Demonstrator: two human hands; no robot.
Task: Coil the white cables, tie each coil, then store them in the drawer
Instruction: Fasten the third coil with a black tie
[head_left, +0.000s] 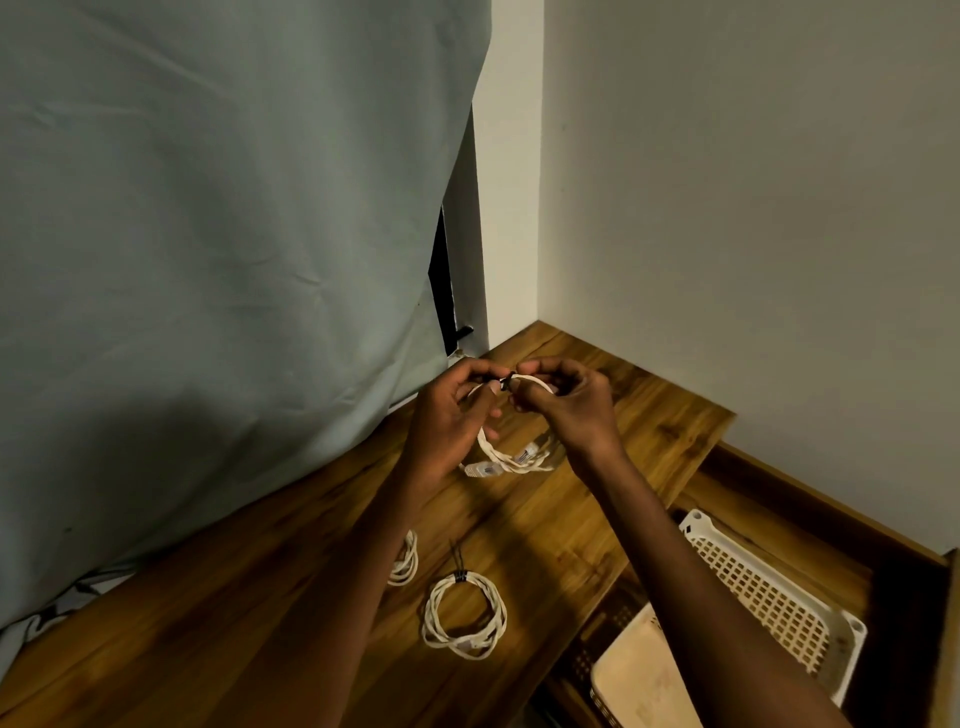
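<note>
Both hands were raised over the far part of the brown wood-grain desktop (291, 613), close together, w/ a white twisted cable coil (511, 457) hanging between them. Left hand (451, 415) had fingers curled, thumb & forefinger pinching a small black tie (505, 383) at the top of the coil. Right hand (569, 410) was also curled, fingertips pinching the coil's top strand just beside the tie, nearly touching the left fingers. Neither hand was slack; both gripped. The coil's lower loop drooped below the hands, its clear plug ends showing near the bottom, approx. just above the desktop; can't tell if it touched the wood.

2 more coils lay on the desktop nearer the person: a white tied cable coil (465, 616) w/ a black tie at its top & thin tails sticking up, lying flat, and a second white coil (407, 561) to its left, partly hidden behind the left forearm.

The open wooden drawer (831, 540) sat at right, below desktop level, holding a white perforated plastic basket (769, 587) & a pale flat card-like item (639, 680) in a 2nd basket.

A grey-green cloth sheet (218, 234) hung at left, down to the desktop. No brands, labels or readable writing could be made out
</note>
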